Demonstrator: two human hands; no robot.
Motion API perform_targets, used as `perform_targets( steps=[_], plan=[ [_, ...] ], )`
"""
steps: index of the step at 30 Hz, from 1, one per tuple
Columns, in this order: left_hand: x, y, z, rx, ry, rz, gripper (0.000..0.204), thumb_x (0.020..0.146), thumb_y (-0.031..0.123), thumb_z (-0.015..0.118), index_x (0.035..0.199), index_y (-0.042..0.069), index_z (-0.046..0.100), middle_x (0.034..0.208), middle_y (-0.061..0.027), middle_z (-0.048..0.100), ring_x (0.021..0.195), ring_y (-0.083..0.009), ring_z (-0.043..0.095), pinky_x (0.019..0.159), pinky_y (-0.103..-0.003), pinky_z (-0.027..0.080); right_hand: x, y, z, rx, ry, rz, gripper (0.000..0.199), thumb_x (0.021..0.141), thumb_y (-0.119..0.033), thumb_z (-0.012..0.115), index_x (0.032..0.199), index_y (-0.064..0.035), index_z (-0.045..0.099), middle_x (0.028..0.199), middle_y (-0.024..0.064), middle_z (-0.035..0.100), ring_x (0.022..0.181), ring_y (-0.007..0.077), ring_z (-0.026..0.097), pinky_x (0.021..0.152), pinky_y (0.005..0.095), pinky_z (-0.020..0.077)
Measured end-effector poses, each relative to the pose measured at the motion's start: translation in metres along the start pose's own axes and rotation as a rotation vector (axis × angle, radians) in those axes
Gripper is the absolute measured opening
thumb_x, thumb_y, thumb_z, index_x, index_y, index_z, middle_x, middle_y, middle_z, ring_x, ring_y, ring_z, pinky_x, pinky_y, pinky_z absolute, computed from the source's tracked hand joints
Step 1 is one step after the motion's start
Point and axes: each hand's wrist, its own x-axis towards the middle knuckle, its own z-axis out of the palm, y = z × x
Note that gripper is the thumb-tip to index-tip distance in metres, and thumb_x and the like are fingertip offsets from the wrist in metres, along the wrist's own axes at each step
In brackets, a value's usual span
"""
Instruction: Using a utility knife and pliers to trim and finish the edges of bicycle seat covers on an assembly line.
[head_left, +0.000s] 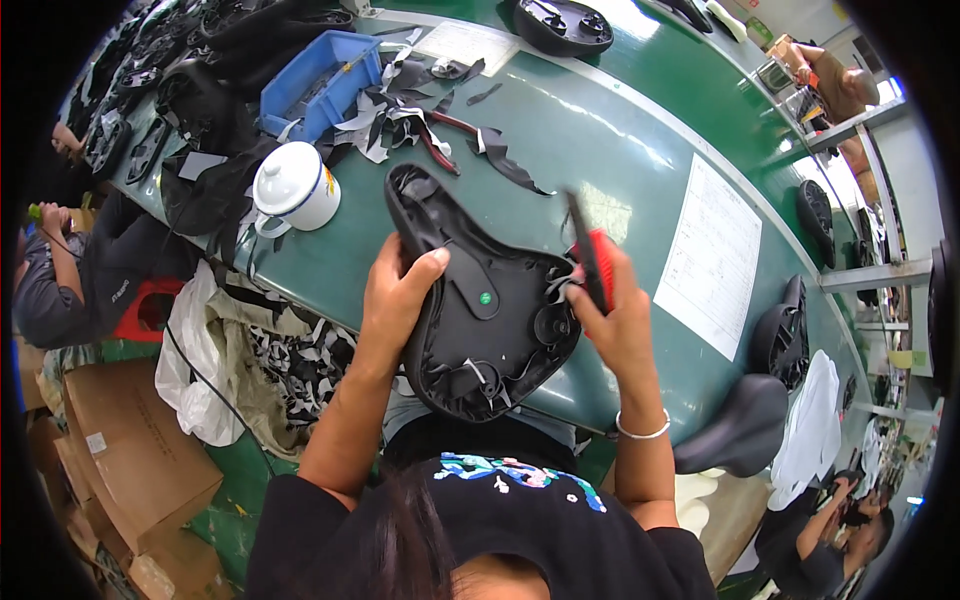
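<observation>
Gripping saddle [480,300] edge, left hand [395,295], right hand [610,310] holding red-handled tool [592,262], table [600,150] beyond

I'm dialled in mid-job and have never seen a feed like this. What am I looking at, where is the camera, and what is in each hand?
There is no machine here: a person works with two bare hands. The single picture comes from a wide fisheye camera on their head, looking down, so straight edges bend near the rim. The left hand grips one side of a black bicycle saddle, turned underside up on the edge of a green table. The right hand holds a red-handled tool against the saddle's other side. On the table lie a white lidded mug, a blue bin, black and white cover scraps and a printed sheet. Other people work nearby.
</observation>
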Motion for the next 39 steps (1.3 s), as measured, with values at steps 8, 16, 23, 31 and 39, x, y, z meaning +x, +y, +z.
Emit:
perform_targets(
  steps=[8,16,23,31,39],
  plan=[
    [-0.001,0.022,0.002,1.067,-0.153,0.686,0.047,0.075,0.025,0.072,0.114,0.005,0.054,0.106,-0.0093,0.053,0.105,-0.0274,0.047,0.087,-0.040,0.037,-0.011,-0.006,-0.054,0.510,0.442,0.360,0.046,0.082,-0.002,0.059,0.127,-0.0009,0.046,0.089,0.0083,0.062,0.055,0.0089,0.055,0.046,0.0208,0.0445],
    [0.054,0.017,0.029,1.258,-0.661,0.534,0.040,0.093,0.045,0.047,0.100,0.008,0.059,0.083,-0.0127,0.063,0.081,-0.0315,0.060,0.070,-0.042,0.045,-0.044,-0.014,-0.053,-0.327,-0.161,-0.169,0.064,0.081,-0.014,0.070,0.138,-0.0108,0.043,0.097,0.0090,0.066,0.071,0.0261,0.062,0.055,0.0345,0.0497],
    [0.054,0.010,0.025,1.213,-0.604,0.570,0.038,0.093,0.044,0.047,0.093,0.010,0.063,0.072,-0.0122,0.064,0.070,-0.0328,0.062,0.060,-0.042,0.047,-0.020,-0.037,-0.044,-0.865,-0.543,-0.161,0.058,0.089,-0.012,0.055,0.143,-0.0165,0.035,0.069,0.0098,0.051,0.054,0.0246,0.055,0.045,0.0381,0.0432],
    [0.004,0.004,0.030,1.172,-0.209,0.307,0.040,0.093,0.047,0.047,0.088,0.012,0.066,0.070,-0.0097,0.064,0.066,-0.0319,0.062,0.057,-0.043,0.047,-0.095,-0.074,-0.020,-0.624,-0.424,0.378,0.055,0.090,-0.015,0.057,0.140,-0.0081,0.036,0.070,0.0154,0.063,0.059,0.0297,0.062,0.054,0.0427,0.0449],
    [-0.005,-0.001,0.022,1.220,-0.123,0.346,0.040,0.093,0.049,0.046,0.093,0.015,0.065,0.068,-0.0079,0.061,0.062,-0.0320,0.061,0.054,-0.043,0.046,-0.053,-0.047,-0.007,-0.125,0.077,0.196,0.057,0.085,-0.006,0.064,0.136,-0.0061,0.038,0.103,0.0187,0.065,0.083,0.0289,0.067,0.071,0.0361,0.0517]
  ],
)
